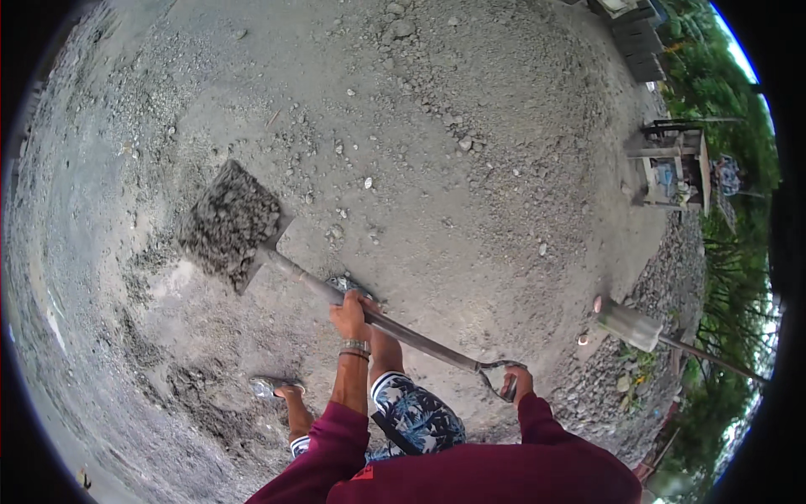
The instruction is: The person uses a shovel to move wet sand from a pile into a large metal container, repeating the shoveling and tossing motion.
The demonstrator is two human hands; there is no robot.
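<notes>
A long shovel slants across the view, its blade lifted to the left and its handle end to the lower right. Dark, damp-looking gravel is heaped on the blade and covers most of it. My left hand is wrapped round the middle of the shaft, with a band and a bracelet on that wrist. At the far end, my right hand closes round the D-shaped grip. My feet stand apart on the ground, the left one near loose, dug-up gravel.
Grey gravelly ground spreads all around, with scattered stones. At the right, another long-handled tool with a flat grey blade lies by a gravel heap. Beyond are a small wooden stand, stacked grey blocks and green plants.
</notes>
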